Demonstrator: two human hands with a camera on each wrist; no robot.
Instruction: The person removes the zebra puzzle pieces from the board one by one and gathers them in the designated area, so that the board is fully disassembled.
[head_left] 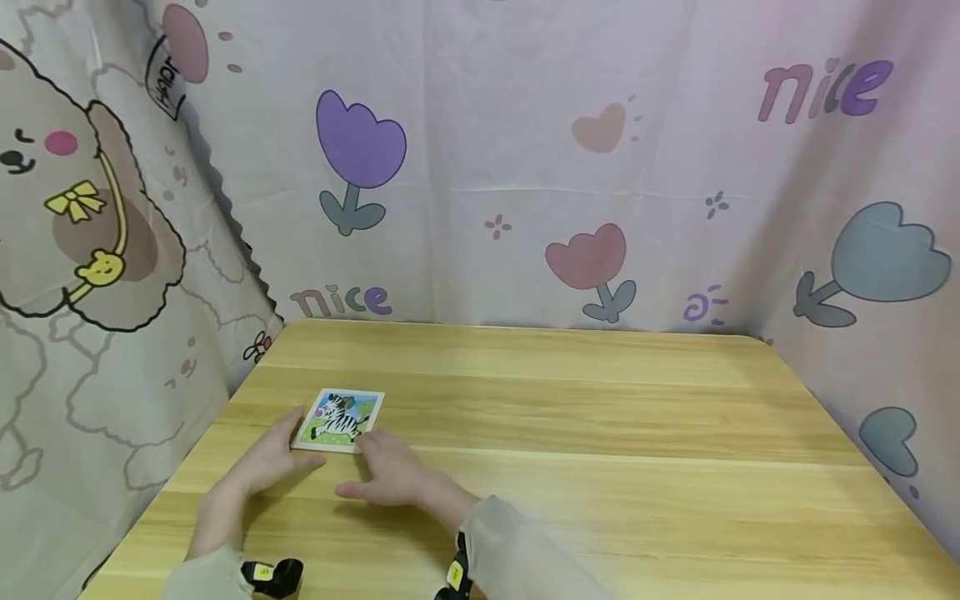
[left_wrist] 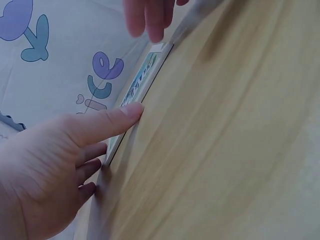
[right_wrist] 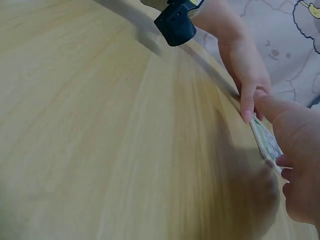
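A flat square zebra picture board (head_left: 341, 421) with a white border lies face up on the left part of the table. My left hand (head_left: 266, 458) is at its left side, with extended fingers along the left edge and the thumb by the near edge. In the left wrist view, that thumb (left_wrist: 131, 111) reaches the rim of the board (left_wrist: 142, 82). At the near right corner, my right hand (head_left: 397, 479) has its fingertips at the board, thumb spread apart. The right wrist view shows the right hand (right_wrist: 302, 150) partly hiding the board (right_wrist: 267, 142).
The wooden table (head_left: 600, 483) spreads out to the right of the board. Printed curtains (head_left: 480, 125) hang along its back and sides. Each wrist wears a black camera strap, the left one (head_left: 273, 577) close above the table.
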